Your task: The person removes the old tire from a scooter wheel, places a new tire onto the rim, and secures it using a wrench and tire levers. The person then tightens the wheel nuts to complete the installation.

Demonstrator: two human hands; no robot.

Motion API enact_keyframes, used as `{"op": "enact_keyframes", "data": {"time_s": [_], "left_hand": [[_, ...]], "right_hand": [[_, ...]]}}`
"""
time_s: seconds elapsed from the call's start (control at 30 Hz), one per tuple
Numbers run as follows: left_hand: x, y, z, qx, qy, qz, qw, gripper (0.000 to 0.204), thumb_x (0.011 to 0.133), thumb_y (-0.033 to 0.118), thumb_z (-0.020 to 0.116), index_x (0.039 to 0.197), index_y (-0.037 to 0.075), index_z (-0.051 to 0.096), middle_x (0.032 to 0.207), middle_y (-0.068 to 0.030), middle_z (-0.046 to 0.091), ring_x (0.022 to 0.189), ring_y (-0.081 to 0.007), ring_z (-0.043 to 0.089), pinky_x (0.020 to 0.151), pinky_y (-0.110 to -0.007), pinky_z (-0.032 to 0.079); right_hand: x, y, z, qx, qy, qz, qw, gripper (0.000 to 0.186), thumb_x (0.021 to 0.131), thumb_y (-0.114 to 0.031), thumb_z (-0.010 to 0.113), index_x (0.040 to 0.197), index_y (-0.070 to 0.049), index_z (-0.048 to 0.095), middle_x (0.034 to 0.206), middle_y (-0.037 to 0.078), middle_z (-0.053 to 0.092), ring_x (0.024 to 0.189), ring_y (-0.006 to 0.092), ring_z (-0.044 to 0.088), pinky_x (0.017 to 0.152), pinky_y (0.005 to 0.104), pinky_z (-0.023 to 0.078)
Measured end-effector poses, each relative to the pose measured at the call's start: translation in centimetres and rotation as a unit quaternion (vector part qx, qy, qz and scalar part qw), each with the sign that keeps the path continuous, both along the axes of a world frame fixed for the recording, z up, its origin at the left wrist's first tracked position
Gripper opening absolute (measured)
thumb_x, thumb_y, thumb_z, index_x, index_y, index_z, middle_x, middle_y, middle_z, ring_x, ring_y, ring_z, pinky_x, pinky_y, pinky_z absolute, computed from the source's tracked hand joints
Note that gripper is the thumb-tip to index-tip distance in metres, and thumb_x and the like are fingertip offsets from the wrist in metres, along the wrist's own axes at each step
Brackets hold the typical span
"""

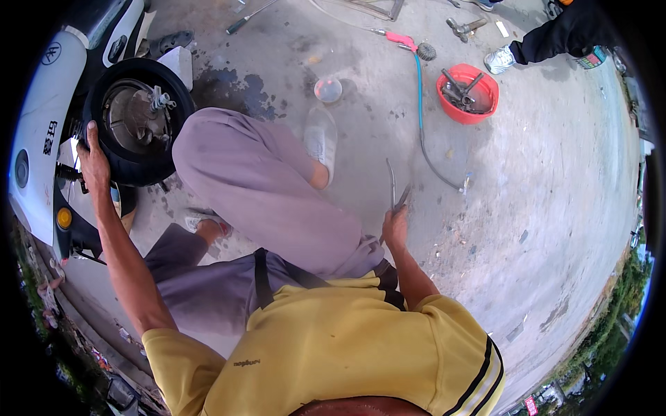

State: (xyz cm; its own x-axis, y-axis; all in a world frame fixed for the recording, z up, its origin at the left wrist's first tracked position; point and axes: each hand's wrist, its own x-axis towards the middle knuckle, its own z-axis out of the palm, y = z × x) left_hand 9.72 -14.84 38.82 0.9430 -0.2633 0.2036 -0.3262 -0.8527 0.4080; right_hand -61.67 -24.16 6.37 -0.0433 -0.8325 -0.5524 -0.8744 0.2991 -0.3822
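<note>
The left hand touches one wheel beside the cut-off scooter, fingers partly hidden; I cannot tell its grip. The right hand is clamped on two prongs, perhaps one tool. One red bowl holds overlapping tools.

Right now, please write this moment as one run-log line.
left hand: on black tyre | right hand: holding metal bars | red basin: metal items inside

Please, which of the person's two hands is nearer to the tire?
The left hand, at the left edge of the black tire; the right hand is well away, holding thin metal tools.
</note>
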Motion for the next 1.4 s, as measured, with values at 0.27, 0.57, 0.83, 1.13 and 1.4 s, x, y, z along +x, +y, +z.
{"op": "enact_keyframes", "data": {"time_s": [0.27, 0.57, 0.83, 1.13, 1.4], "left_hand": [[-1.8, -1.3, 0.9, -0.01, -0.01, -0.004, 1.0, 0.123, 0.083, 0.093, 0.044, 0.157, -0.006, 0.038, 0.151, -0.0328, 0.049, 0.144, -0.045, 0.045, 0.122, -0.048, 0.031], [-1.8, -1.4, 0.8, 0.004, -0.008, 0.0, 1.0, 0.119, 0.085, 0.092, 0.042, 0.158, -0.002, 0.038, 0.152, -0.0308, 0.049, 0.145, -0.0437, 0.044, 0.121, -0.048, 0.031], [-3.1, -0.8, 1.6, -0.006, -0.018, 0.016, 1.0, 0.115, 0.086, 0.09, 0.043, 0.156, -0.001, 0.042, 0.148, -0.0308, 0.053, 0.142, -0.0422, 0.049, 0.118, -0.047, 0.035], [-4.7, -2.2, 3.5, 0.014, -0.006, 0.021, 1.0, 0.104, 0.086, 0.084, 0.052, 0.15, 0.002, 0.047, 0.137, -0.0295, 0.063, 0.129, -0.0448, 0.061, 0.109, -0.049, 0.044], [-5.2, -1.7, 3.4, -0.063, -0.046, 0.002, 0.997, 0.113, 0.081, 0.078, 0.07, 0.148, -0.009, 0.042, 0.14, -0.0325, 0.057, 0.132, -0.0436, 0.057, 0.111, -0.048, 0.043]], "right_hand": [[13.6, -9.3, -1.0, -0.185, -0.212, 0.164, 0.945, 0.044, 0.104, -0.017, 0.054, 0.144, 0.0, 0.049, 0.116, 0.03, 0.065, 0.105, 0.0495, 0.066, 0.089, 0.0559, 0.052], [27.7, -14.5, 0.5, -0.14, -0.125, 0.29, 0.938, 0.051, 0.095, -0.002, 0.05, 0.146, -0.006, 0.053, 0.115, 0.031, 0.06, 0.098, 0.0515, 0.067, 0.085, 0.0557, 0.056], [23.7, -14.2, -0.3, -0.144, -0.118, 0.39, 0.902, 0.051, 0.094, 0.0, 0.047, 0.144, 0.0, 0.054, 0.115, 0.033, 0.061, 0.1, 0.0513, 0.066, 0.085, 0.0552, 0.055], [13.0, -9.3, 0.5, -0.159, -0.18, 0.208, 0.948, 0.034, 0.101, -0.013, 0.059, 0.13, 0.004, 0.062, 0.105, 0.025, 0.067, 0.096, 0.0408, 0.066, 0.089, 0.0462, 0.052], [7.7, -17.1, -7.2, -0.223, -0.156, 0.154, 0.95, 0.032, 0.103, -0.02, 0.06, 0.118, 0.008, 0.066, 0.088, 0.017, 0.069, 0.074, 0.0259, 0.068, 0.072, 0.0417, 0.055]]}}
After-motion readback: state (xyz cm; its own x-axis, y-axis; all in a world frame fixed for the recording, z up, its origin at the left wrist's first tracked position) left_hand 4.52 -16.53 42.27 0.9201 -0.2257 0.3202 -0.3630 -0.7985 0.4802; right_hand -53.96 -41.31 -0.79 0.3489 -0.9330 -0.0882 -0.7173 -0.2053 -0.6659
